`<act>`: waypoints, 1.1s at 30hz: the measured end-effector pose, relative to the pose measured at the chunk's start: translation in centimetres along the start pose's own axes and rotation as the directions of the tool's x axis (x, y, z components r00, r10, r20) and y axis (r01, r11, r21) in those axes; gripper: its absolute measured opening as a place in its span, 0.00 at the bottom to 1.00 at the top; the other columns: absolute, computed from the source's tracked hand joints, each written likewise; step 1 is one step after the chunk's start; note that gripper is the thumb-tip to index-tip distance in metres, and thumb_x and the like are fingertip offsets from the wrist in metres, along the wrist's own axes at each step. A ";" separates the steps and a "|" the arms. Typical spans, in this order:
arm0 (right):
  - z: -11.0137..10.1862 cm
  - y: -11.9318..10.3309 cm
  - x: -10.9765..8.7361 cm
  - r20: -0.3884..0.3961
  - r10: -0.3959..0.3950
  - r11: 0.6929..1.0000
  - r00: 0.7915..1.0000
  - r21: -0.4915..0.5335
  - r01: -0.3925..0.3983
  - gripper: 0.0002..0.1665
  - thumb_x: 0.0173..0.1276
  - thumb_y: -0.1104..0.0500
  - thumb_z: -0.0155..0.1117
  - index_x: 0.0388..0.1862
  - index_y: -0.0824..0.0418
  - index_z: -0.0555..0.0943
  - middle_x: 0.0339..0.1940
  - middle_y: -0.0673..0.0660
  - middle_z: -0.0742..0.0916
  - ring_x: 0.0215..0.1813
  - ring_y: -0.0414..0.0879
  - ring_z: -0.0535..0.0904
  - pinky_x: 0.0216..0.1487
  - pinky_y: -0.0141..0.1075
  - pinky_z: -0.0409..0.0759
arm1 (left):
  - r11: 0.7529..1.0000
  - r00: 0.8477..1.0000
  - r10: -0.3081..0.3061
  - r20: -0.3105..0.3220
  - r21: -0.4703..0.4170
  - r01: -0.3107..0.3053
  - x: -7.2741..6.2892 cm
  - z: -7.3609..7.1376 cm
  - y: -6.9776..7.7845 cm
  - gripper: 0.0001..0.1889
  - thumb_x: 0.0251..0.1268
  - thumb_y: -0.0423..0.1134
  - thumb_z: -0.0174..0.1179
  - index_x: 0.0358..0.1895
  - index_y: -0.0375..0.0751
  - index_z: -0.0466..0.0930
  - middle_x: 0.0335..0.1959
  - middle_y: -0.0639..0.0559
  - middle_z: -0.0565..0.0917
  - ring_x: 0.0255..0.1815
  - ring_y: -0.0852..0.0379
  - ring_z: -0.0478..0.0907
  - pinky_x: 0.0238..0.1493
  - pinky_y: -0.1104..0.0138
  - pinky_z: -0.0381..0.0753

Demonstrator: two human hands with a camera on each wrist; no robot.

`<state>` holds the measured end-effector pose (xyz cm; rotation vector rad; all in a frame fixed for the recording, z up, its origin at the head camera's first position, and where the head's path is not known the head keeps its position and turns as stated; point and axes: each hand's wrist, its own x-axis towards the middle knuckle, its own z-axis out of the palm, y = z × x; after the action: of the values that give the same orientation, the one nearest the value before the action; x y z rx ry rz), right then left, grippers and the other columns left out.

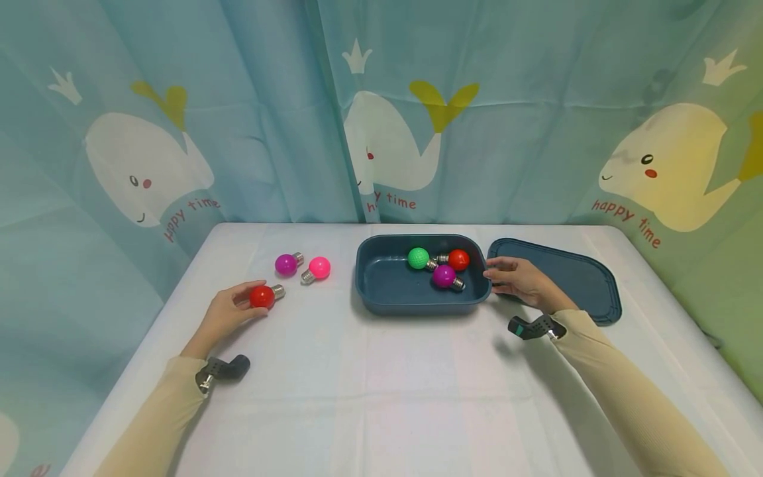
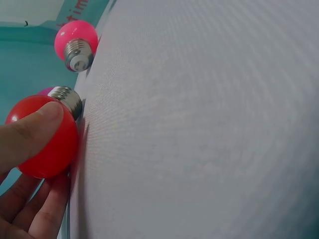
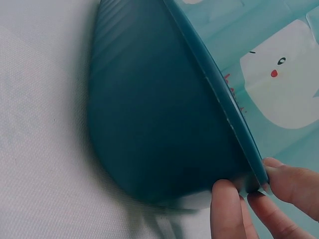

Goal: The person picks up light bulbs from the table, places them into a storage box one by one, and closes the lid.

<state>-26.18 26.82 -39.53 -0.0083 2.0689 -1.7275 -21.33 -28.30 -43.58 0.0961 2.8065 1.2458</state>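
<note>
My left hand (image 1: 229, 310) holds a red light bulb (image 1: 262, 297) by its round globe, at the left of the table. In the left wrist view the thumb lies across the red globe, with the other fingers behind and below it. My right hand (image 1: 520, 281) grips the right end of a dark blue box (image 1: 390, 309); in the right wrist view its fingers (image 3: 225, 211) are on both sides of the rim. Inside the box, toward the right, lie a green bulb (image 1: 418, 258), another red bulb (image 1: 458, 260) and a purple bulb (image 1: 444, 276).
Beyond the left hand a second purple bulb (image 1: 286, 265) and a pink bulb (image 1: 319, 267) lie on the white cloth (image 1: 357, 384). A dark blue lid (image 1: 572, 275) lies right of the box, partly behind the right hand. Whale-printed curtains (image 1: 268, 119) surround the table's back and sides.
</note>
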 end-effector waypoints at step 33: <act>0.2 -0.1 0.1 -0.013 0.007 1.000 1.000 -0.004 -0.007 0.31 0.69 0.62 0.56 0.66 0.71 0.59 0.35 0.39 0.82 0.39 0.32 0.78 0.42 0.27 0.82 | 1.000 0.999 -0.005 0.037 0.010 0.005 -0.1 -3.1 1.9 0.34 0.58 0.44 0.65 0.67 0.39 0.65 0.65 0.34 0.69 0.65 0.33 0.64 0.60 0.41 0.70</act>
<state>-26.18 26.61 -39.52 0.0086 2.0787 -1.7241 -21.46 -29.28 -40.10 0.1114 2.7800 1.2168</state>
